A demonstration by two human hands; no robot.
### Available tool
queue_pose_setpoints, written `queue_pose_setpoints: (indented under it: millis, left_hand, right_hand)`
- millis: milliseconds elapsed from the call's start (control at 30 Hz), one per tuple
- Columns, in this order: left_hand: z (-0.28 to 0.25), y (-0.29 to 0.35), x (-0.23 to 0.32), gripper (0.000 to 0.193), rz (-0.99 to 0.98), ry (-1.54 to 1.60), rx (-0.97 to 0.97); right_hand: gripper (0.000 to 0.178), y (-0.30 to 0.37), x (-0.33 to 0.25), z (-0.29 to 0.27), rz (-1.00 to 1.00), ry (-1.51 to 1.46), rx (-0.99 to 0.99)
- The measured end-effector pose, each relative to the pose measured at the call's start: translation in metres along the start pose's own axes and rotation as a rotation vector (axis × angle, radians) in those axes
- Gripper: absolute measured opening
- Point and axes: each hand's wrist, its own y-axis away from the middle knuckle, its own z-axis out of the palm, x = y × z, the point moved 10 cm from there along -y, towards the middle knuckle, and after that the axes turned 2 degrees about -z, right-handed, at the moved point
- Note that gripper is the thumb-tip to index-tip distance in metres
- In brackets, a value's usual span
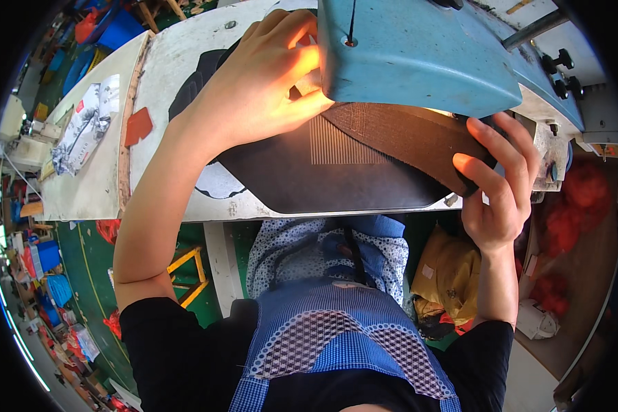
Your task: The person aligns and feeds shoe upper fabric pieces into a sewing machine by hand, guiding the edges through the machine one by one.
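A blue sewing machine head (419, 62) juts over the worktable, its needle area hidden beneath it. Under it lies a curved brown fabric piece (405, 137) with dark edging and a stitched seam, lit by a warm glow. My right hand (498, 182) grips the right end of this piece, fingers bent over its edge. At the machine's left side, my left hand (268, 86) is bent with thumb and fingers drawn together; the machine head hides some fingertips and what they hold. Below the fabric, a dark plate (323, 185) with a ribbed patch slopes toward me.
Black padded material (196, 82) lies left of my left wrist. A reddish-brown scrap (139, 126) and a printed plastic package (88, 127) rest farther left on the table. Black knobs (566, 74) stick out at the machine's right. A yellow-brown sack (450, 271) stands below the table.
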Motion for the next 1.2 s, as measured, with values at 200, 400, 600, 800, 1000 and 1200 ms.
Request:
queue_pose_setpoints:
  millis: [200,400,600,800,1000,1200]
  left_hand:
    - [-0.021,-0.003,0.019,0.017,0.155,-0.037,0.266]
    - [-0.028,0.005,0.025,0.017,0.275,-0.116,0.367]
    - [-0.009,0.001,0.002,0.04,0.035,0.0,0.151]
    - [-0.022,0.002,0.025,0.019,0.213,-0.099,0.309]
    - [-0.018,0.003,0.026,0.031,0.122,0.012,0.21]
    - [-0.015,0.008,0.031,0.041,0.095,-0.061,0.189]
  right_hand:
    - [0.033,-0.005,-0.017,-0.001,-0.101,-0.047,-0.018]
    - [0.035,-0.004,-0.031,0.009,-0.11,-0.034,-0.032]
    - [0.036,-0.006,-0.038,0.012,-0.095,-0.035,-0.027]
    - [0.04,-0.01,-0.044,0.021,-0.121,-0.05,-0.033]
    - [0.04,-0.013,-0.045,0.031,-0.09,-0.1,-0.083]
    - [0.044,-0.015,-0.046,0.037,-0.089,-0.118,-0.105]
